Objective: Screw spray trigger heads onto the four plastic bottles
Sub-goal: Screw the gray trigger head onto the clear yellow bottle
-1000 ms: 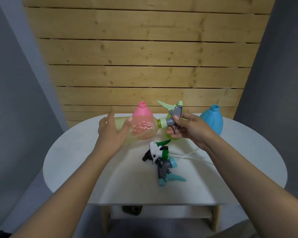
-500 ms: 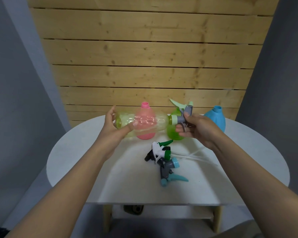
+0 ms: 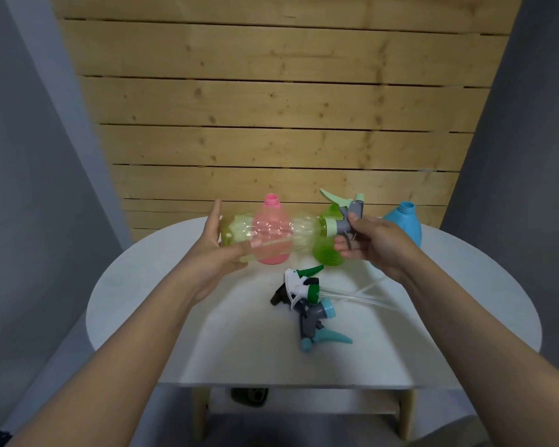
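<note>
green bottle (image 3: 328, 256) half hidden behind right hand (image 3: 373, 243)

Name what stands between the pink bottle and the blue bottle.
In the head view, a green bottle stands between the pink bottle and blue bottle.

Four bottles (image 3: 271, 235); three trigger heads (image 3: 346, 214)

A staged recording corner: pine-plank backdrop (image 3: 278, 101), grey walls (image 3: 29, 188), small white table (image 3: 136, 291).
</note>
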Demonstrator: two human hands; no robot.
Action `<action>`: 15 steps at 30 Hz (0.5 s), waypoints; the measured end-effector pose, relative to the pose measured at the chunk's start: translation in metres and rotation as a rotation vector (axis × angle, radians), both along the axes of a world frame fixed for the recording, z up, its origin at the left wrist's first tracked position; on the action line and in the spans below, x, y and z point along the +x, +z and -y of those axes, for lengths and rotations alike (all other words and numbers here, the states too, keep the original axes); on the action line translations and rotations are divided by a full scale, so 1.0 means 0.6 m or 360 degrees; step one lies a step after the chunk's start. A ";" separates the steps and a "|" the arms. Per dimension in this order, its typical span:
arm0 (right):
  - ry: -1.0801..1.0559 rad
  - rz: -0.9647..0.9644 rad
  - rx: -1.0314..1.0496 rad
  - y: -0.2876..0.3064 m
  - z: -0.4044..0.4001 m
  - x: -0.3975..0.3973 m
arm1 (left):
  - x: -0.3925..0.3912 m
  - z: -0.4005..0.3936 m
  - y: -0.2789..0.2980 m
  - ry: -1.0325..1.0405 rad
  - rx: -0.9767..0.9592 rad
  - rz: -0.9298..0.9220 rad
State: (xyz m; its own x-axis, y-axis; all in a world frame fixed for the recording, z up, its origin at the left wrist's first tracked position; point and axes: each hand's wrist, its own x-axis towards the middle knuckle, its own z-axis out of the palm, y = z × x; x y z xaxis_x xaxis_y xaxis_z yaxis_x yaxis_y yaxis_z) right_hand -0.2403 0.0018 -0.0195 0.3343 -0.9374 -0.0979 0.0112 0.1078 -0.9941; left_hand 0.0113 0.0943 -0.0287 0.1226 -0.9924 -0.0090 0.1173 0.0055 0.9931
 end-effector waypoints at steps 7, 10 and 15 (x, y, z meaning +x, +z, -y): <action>0.0096 -0.0048 -0.0149 0.002 -0.004 0.007 | 0.000 -0.002 0.009 0.0133 0.0752 -0.0045; 0.0015 -0.0068 -0.0114 0.005 -0.001 0.001 | 0.009 -0.006 0.007 -0.0048 0.0481 0.0077; -0.0108 -0.0081 0.0045 -0.003 0.006 -0.007 | 0.009 -0.008 0.002 -0.0169 -0.0049 0.0468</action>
State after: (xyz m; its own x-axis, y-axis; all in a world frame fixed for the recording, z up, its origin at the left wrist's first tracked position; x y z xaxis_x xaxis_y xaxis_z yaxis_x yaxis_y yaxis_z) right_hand -0.2448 -0.0016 -0.0216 0.2640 -0.9543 -0.1400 -0.0309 0.1367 -0.9901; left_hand 0.0169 0.0992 -0.0276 0.0109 -0.9991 0.0420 -0.1732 0.0395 0.9841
